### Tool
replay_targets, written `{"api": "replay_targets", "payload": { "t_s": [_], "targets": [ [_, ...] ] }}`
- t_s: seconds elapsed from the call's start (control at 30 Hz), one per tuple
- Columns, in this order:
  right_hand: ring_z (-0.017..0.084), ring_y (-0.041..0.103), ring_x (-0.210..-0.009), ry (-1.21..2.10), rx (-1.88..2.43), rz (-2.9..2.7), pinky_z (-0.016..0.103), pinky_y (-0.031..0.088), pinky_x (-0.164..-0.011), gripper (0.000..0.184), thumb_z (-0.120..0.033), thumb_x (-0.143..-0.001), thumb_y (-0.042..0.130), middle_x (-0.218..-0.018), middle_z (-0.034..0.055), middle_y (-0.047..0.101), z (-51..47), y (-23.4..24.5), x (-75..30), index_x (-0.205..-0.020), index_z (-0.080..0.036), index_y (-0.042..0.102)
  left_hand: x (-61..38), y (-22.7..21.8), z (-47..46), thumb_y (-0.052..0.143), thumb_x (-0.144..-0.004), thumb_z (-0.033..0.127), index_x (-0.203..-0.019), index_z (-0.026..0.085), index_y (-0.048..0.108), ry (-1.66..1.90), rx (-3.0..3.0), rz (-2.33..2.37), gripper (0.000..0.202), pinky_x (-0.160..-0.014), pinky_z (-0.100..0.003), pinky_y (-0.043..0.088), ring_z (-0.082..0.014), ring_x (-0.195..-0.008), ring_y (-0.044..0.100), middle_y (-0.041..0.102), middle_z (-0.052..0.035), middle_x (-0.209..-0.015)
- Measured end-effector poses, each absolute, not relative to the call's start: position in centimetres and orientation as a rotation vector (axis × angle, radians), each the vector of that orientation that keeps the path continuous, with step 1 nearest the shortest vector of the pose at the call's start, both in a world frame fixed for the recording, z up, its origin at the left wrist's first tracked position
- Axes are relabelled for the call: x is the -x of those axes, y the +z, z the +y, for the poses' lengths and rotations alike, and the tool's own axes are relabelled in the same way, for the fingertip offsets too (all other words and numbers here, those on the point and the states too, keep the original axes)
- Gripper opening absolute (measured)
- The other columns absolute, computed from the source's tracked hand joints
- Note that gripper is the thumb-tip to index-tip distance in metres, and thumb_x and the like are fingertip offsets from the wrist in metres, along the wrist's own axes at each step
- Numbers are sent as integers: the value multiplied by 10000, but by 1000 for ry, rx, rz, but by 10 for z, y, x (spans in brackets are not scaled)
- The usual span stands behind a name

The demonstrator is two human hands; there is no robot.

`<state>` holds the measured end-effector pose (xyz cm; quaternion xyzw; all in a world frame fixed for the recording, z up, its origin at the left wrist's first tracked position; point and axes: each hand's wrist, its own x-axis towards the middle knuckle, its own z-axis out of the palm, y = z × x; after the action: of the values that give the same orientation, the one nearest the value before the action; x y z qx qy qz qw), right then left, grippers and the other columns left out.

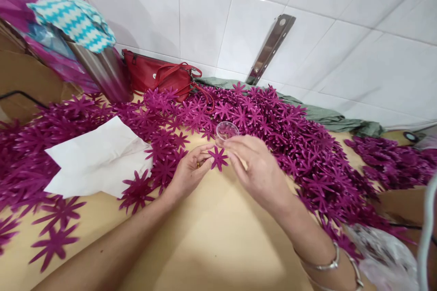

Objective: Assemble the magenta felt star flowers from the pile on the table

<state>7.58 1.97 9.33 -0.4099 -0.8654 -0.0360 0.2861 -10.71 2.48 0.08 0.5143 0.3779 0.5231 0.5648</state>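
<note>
My left hand (pixel 190 172) pinches a magenta flower-shaped piece (pixel 219 158) with narrow petals by its left side, above the middle of the table. My right hand (pixel 256 167) is closed, its thumb and fingertips close to the right edge of that piece. What the right fingertips hold, if anything, is too small to make out. Just beyond them stands a small clear plastic cup (pixel 223 130), partly behind the right fingers; its contents do not show clearly.
Heaps of similar flower pieces (pixel 317 168) ring the work spot. On the left lie a white paper sheet (pixel 99 163) and loose flowers (pixel 54 243). Behind are a red handbag (pixel 146 72), a cloth-covered metal container (pixel 99 68) and a tiled wall (pixel 205 18). A plastic bag (pixel 385 254) sits at right.
</note>
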Motion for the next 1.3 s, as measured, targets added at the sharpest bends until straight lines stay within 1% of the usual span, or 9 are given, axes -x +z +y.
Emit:
{"api": "replay_targets", "payload": {
  "t_s": [0.17,0.33,0.5,0.63,0.8,0.9,1.0,1.17,1.3],
  "targets": [
    [316,599,-1393,-183,1118,-2433,574,477,-1155,392,-121,-1042,490,-1467,189,663,-30,39,-73,-1415,-116,614,109,7,21,696,-951,365,-1364,129,633,1148,-1241,875,480,-797,-255,478,-128,-764,593,661,11,-794],
    [262,711,-1207,-143,1123,-2190,510,534,-1111,281,-110,-1019,575,-1240,141,780,-39,46,-82,-1280,-143,674,109,9,18,694,-959,389,-1348,131,650,1134,-1282,857,469,-746,-247,443,-124,-728,547,628,15,-789],
    [308,650,-1327,-200,1061,-2226,549,519,-1137,357,-94,-1006,587,-1372,181,722,-36,37,-74,-1360,-114,623,108,8,17,665,-982,400,-1402,123,609,1093,-1293,816,506,-763,-246,444,-127,-757,554,613,10,-804],
    [281,682,-1252,-164,1021,-2109,519,549,-1095,371,-64,-985,601,-1265,134,755,-38,20,-70,-1330,-195,644,109,12,15,652,-992,397,-1437,129,581,1076,-1340,827,524,-773,-248,445,-127,-753,548,610,14,-789],
    [251,712,-1127,256,1294,-1643,440,618,-966,427,-264,-978,692,-1259,147,707,-36,13,-78,-1384,-209,568,110,16,11,631,-1013,383,-1459,142,575,1033,-1415,781,510,-827,-265,471,-137,-773,595,644,10,-784],
    [199,736,-940,534,1329,-1538,349,632,-839,253,-322,-987,686,-1077,84,757,-36,12,-79,-1212,-211,649,109,15,9,648,-1007,345,-1426,176,614,1011,-1471,737,453,-963,-303,498,-178,-949,689,757,-55,-962],
    [207,714,-933,403,1282,-1530,370,615,-848,79,-261,-1002,659,-984,60,744,-37,16,-81,-1060,-235,705,109,15,7,695,-979,323,-1367,203,664,1073,-1494,784,407,-1053,-338,508,-222,-1136,701,750,-120,-1238],
    [240,694,-1081,-34,1142,-1728,457,580,-962,225,-71,-950,654,-1075,81,742,-40,24,-84,-1082,-248,702,105,27,-4,700,-977,404,-1370,215,683,968,-1384,732,436,-1066,-400,545,-268,-1186,705,732,-126,-1323],
    [274,693,-1261,-157,1083,-1963,497,544,-1069,327,-98,-967,652,-1238,122,778,-44,22,-75,-1271,-218,663,99,30,-14,654,-998,472,-1491,279,598,921,-1096,751,533,-1041,-385,564,-286,-1328,629,666,-99,-1453]
  ]
}}
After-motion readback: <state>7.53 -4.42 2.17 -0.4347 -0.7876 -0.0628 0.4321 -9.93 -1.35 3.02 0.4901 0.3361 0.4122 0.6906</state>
